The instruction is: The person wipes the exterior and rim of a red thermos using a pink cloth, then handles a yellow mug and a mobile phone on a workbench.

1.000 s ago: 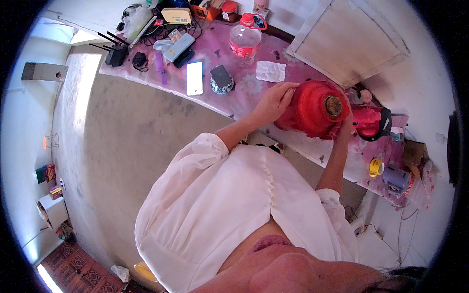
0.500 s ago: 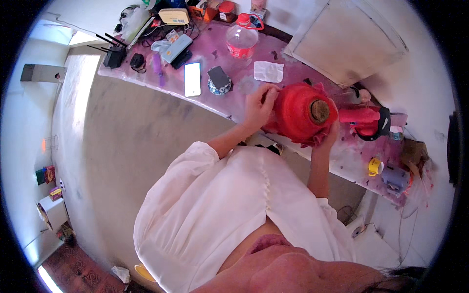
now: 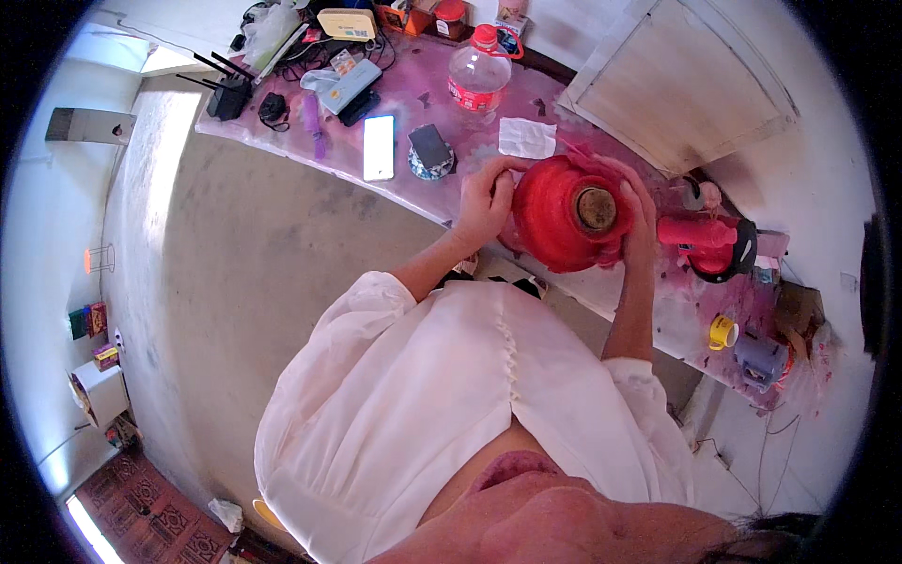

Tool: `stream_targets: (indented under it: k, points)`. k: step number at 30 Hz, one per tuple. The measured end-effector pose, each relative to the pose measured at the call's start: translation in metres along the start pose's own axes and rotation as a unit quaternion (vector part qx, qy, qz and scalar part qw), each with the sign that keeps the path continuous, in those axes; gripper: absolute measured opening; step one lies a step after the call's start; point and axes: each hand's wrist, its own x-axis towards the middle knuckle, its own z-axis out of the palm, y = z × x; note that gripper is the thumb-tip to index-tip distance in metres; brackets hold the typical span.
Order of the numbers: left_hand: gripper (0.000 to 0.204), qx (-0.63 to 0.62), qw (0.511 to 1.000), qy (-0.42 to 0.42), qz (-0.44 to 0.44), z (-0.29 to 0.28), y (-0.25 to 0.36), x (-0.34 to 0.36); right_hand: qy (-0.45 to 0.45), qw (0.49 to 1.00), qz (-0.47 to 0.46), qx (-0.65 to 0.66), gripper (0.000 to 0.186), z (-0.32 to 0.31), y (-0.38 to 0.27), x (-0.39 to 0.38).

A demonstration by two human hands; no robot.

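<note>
A red thermos flask (image 3: 554,211) with a brown cork stopper (image 3: 597,209) stands in front of me at the table's near edge, its top turned up toward me. My left hand (image 3: 486,199) is closed at its left side, fingers curled against it; the handle, if one is there, is hidden. Around the right side wraps my right hand (image 3: 640,211), pressing a reddish-pink cloth (image 3: 611,246) to the flask. Parts of that cloth stick out beyond the fingers, and its red blends with the flask.
The table (image 3: 413,199) has a pink patterned cover. Beyond the flask lie a white paper (image 3: 527,138), a phone (image 3: 379,148) and a large clear bottle (image 3: 477,70). To the right are a red kettle (image 3: 716,246), a yellow mug (image 3: 723,332) and a grey-blue container (image 3: 759,362).
My right hand has slid along the flask's right side toward the far side, taking the cloth with it. The flask's top has shifted slightly left. My left hand stays beside it.
</note>
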Motion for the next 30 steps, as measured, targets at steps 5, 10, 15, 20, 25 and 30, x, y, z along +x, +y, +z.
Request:
stream_targets:
  k: [5,10,15,20,25,30]
  points:
    - [0.025,0.015,0.999,0.007,0.034,0.004,-0.005,-0.001,-0.07,0.992,0.052,0.09,0.039,-0.013,0.015,0.022]
    - [0.025,0.022,0.999,0.036,0.029,0.01,-0.002,-0.003,-0.003,0.951,0.141,0.275,0.043,-0.02,0.066,0.005]
    - [0.025,0.037,0.998,0.045,0.025,0.008,-0.002,-0.007,0.246,0.934,0.068,0.251,0.043,0.023,0.061,-0.066]
    - [0.026,-0.001,1.0,0.019,0.01,0.005,-0.002,-0.007,0.223,0.966,-0.092,-0.093,0.04,0.029,0.023,-0.064]
    - [0.026,-0.008,1.0,0.004,0.0,0.001,-0.001,-0.004,0.154,0.975,-0.12,-0.104,0.038,0.019,0.025,-0.042]
    - [0.027,0.034,0.999,0.012,0.026,0.003,0.004,-0.003,0.27,0.951,0.015,0.148,0.038,0.017,0.065,-0.06]
